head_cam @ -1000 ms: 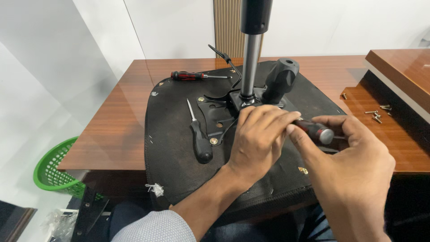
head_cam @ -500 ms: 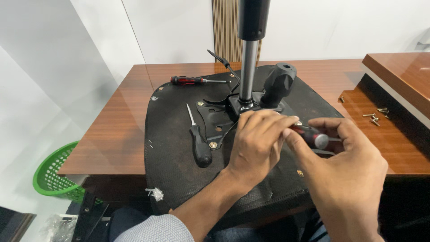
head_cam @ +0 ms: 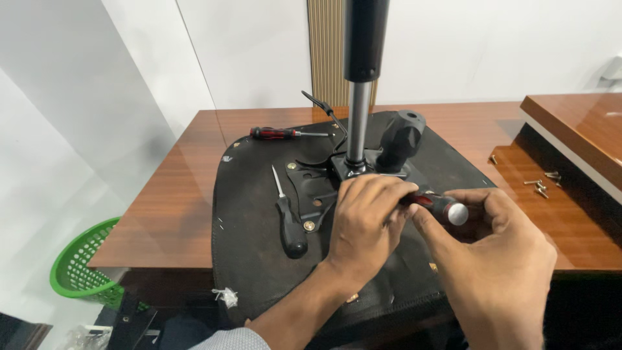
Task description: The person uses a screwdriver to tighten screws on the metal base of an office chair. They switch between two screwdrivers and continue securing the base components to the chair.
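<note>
At the far left, below the desk edge, a green plastic basket with holes (head_cam: 81, 272) stands on the floor. The brown wooden desk (head_cam: 175, 201) carries a black upturned chair seat (head_cam: 253, 220), lying flat with its underside up. On the seat, near its left part, lies a black-handled screwdriver (head_cam: 289, 223), and further back a red-and-black screwdriver (head_cam: 278, 133) rests at the seat's far edge. A chrome and black gas-lift column (head_cam: 358, 97) rises upright from the black metal mechanism plate (head_cam: 324, 188) in the middle of the seat.

The left hand (head_cam: 366, 220) lies over the plate just below the column, fingers curled down around the front of a red-and-black screwdriver with a silver end cap (head_cam: 447, 209); the tip is hidden under the fingers. The right hand (head_cam: 492, 259) has its grip closed on the handle of this tool, thumb and fingers around it. At the right, several small loose screws (head_cam: 541, 183) lie on the desk.
</note>
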